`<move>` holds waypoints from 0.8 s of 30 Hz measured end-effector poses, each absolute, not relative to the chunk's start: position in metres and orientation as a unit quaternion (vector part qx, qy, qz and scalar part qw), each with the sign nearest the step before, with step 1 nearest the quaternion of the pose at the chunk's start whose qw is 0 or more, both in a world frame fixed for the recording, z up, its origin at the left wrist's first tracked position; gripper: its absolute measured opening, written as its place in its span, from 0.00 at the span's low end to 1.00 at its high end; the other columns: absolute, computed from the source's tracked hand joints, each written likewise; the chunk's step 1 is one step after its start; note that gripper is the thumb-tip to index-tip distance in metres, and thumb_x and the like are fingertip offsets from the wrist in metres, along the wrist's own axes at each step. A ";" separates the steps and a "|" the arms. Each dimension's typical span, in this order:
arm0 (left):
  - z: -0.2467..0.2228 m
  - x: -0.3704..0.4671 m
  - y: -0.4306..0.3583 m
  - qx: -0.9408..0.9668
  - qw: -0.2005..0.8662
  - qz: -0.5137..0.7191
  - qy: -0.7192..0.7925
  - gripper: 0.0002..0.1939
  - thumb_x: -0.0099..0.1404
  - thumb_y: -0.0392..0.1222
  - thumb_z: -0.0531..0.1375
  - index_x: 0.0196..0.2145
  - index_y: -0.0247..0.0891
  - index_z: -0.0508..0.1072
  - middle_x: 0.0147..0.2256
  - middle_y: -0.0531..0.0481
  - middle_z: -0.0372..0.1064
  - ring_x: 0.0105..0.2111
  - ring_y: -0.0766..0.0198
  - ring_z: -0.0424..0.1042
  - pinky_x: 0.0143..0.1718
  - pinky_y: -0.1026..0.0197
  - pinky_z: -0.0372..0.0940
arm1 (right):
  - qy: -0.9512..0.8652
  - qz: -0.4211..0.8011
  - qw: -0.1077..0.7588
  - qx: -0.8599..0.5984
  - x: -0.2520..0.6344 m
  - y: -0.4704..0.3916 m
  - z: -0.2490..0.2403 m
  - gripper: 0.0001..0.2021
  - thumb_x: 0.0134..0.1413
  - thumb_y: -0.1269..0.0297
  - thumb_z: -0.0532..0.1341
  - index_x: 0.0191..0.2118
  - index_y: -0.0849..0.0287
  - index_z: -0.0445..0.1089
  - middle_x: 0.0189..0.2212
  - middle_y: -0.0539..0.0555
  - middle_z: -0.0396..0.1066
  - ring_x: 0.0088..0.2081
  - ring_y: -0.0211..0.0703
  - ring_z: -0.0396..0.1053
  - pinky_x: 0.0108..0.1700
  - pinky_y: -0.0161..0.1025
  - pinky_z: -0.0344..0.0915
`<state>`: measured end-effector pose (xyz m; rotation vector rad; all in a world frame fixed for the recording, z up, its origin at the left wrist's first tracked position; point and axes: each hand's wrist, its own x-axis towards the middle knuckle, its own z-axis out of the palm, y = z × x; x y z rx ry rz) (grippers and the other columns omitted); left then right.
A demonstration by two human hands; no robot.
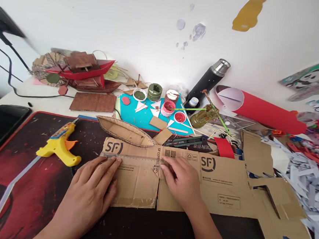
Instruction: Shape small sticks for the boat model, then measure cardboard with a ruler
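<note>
A clear ruler (139,161) lies across a flat piece of brown cardboard (135,191) with SF Express print. The fingers of my left hand (95,182) are stretched out flat, their tips pressing near the ruler's left end. My right hand (183,182) has thumb and index finger at the ruler's right end, closed about its edges. A fold or cut line runs down the cardboard beside the right fingertips. To its right continues a longer printed cardboard panel (220,194). Just behind lies a boat-shaped cardboard piece (127,131).
A yellow glue gun (59,144) lies left, near a phone (4,131). Behind stand model boats (83,67), paint jars (154,92) on blue paper (129,113), a black thermos (206,81) and a red roll (270,110). Cardboard scraps (282,206) and paper strips (309,183) lie right.
</note>
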<state>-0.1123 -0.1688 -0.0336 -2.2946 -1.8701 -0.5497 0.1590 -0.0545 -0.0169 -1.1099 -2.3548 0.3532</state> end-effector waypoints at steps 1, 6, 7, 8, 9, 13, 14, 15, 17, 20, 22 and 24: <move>-0.034 -0.112 -0.169 -0.760 0.066 -0.184 -0.620 0.27 0.75 0.38 0.57 0.69 0.34 0.66 0.56 0.37 0.77 0.58 0.39 0.72 0.60 0.40 0.66 | -0.865 0.128 0.258 -0.410 0.159 -0.055 -0.017 0.13 0.77 0.60 0.58 0.54 0.57 0.77 0.35 0.55 0.81 0.37 0.49 0.78 0.39 0.43 0.72; -0.036 -0.112 -0.169 -0.757 0.066 -0.193 -0.621 0.27 0.75 0.38 0.56 0.69 0.35 0.67 0.56 0.37 0.78 0.57 0.40 0.74 0.58 0.39 0.68 | -0.858 0.124 0.273 -0.418 0.160 -0.055 -0.020 0.14 0.77 0.60 0.58 0.59 0.57 0.76 0.33 0.55 0.80 0.35 0.48 0.77 0.37 0.43 0.72; -0.037 -0.112 -0.169 -0.756 0.066 -0.194 -0.622 0.27 0.74 0.38 0.56 0.69 0.36 0.68 0.56 0.37 0.78 0.57 0.40 0.74 0.59 0.39 0.68 | -0.858 0.124 0.273 -0.418 0.159 -0.055 -0.020 0.14 0.77 0.60 0.58 0.57 0.57 0.76 0.34 0.55 0.81 0.36 0.48 0.78 0.38 0.43 0.72; -0.037 -0.112 -0.169 -0.756 0.066 -0.194 -0.622 0.27 0.74 0.39 0.56 0.69 0.36 0.68 0.56 0.37 0.78 0.58 0.40 0.74 0.59 0.39 0.68 | -0.858 0.125 0.273 -0.417 0.159 -0.055 -0.021 0.13 0.77 0.60 0.58 0.56 0.56 0.77 0.35 0.55 0.82 0.37 0.48 0.78 0.38 0.43 0.73; -0.038 -0.113 -0.169 -0.756 0.068 -0.195 -0.621 0.26 0.74 0.39 0.57 0.68 0.36 0.69 0.56 0.37 0.78 0.58 0.40 0.74 0.59 0.39 0.68 | -0.857 0.127 0.272 -0.418 0.159 -0.055 -0.021 0.12 0.77 0.61 0.58 0.53 0.56 0.78 0.36 0.56 0.82 0.38 0.48 0.79 0.39 0.43 0.73; -0.038 -0.113 -0.169 -0.759 0.077 -0.196 -0.617 0.26 0.75 0.39 0.56 0.68 0.36 0.69 0.55 0.37 0.78 0.57 0.41 0.74 0.59 0.40 0.68 | -0.857 0.136 0.266 -0.420 0.158 -0.055 -0.020 0.11 0.77 0.62 0.58 0.48 0.55 0.80 0.38 0.56 0.83 0.40 0.49 0.80 0.42 0.44 0.74; -0.038 -0.112 -0.169 -0.759 0.079 -0.195 -0.616 0.26 0.75 0.39 0.56 0.68 0.36 0.69 0.55 0.37 0.78 0.57 0.41 0.74 0.59 0.40 0.67 | -0.857 0.137 0.265 -0.421 0.158 -0.055 -0.020 0.11 0.76 0.62 0.58 0.49 0.56 0.80 0.38 0.56 0.83 0.40 0.49 0.80 0.42 0.43 0.74; -0.038 -0.112 -0.168 -0.760 0.081 -0.195 -0.615 0.25 0.75 0.39 0.56 0.68 0.35 0.69 0.55 0.37 0.78 0.57 0.41 0.74 0.59 0.40 0.67 | -0.857 0.138 0.265 -0.421 0.158 -0.055 -0.020 0.12 0.76 0.62 0.58 0.49 0.56 0.80 0.38 0.56 0.83 0.40 0.49 0.80 0.42 0.43 0.74; -0.037 -0.112 -0.168 -0.761 0.086 -0.194 -0.613 0.25 0.75 0.39 0.56 0.67 0.35 0.68 0.55 0.37 0.78 0.57 0.41 0.74 0.58 0.40 0.67 | -0.857 0.137 0.265 -0.420 0.158 -0.056 -0.020 0.12 0.77 0.61 0.58 0.51 0.56 0.79 0.38 0.57 0.83 0.40 0.50 0.80 0.41 0.43 0.74; -0.037 -0.112 -0.168 -0.763 0.090 -0.193 -0.610 0.25 0.75 0.38 0.55 0.67 0.35 0.68 0.55 0.37 0.78 0.56 0.41 0.74 0.58 0.41 0.67 | -0.857 0.133 0.262 -0.423 0.159 -0.056 -0.020 0.13 0.77 0.60 0.58 0.55 0.56 0.78 0.38 0.56 0.83 0.39 0.50 0.79 0.41 0.44 0.74; -0.036 -0.112 -0.167 -0.764 0.095 -0.193 -0.608 0.25 0.76 0.38 0.55 0.67 0.34 0.68 0.55 0.37 0.78 0.56 0.40 0.73 0.58 0.41 0.66 | -0.857 0.131 0.258 -0.426 0.159 -0.056 -0.020 0.14 0.77 0.60 0.58 0.55 0.56 0.78 0.38 0.57 0.82 0.39 0.50 0.79 0.41 0.44 0.74; -0.035 -0.113 -0.167 -0.765 0.100 -0.194 -0.606 0.24 0.76 0.38 0.55 0.67 0.33 0.68 0.54 0.37 0.78 0.56 0.40 0.73 0.58 0.41 0.66 | -0.859 0.132 0.257 -0.424 0.158 -0.056 -0.019 0.13 0.77 0.61 0.57 0.53 0.56 0.79 0.37 0.56 0.82 0.39 0.50 0.79 0.41 0.44 0.73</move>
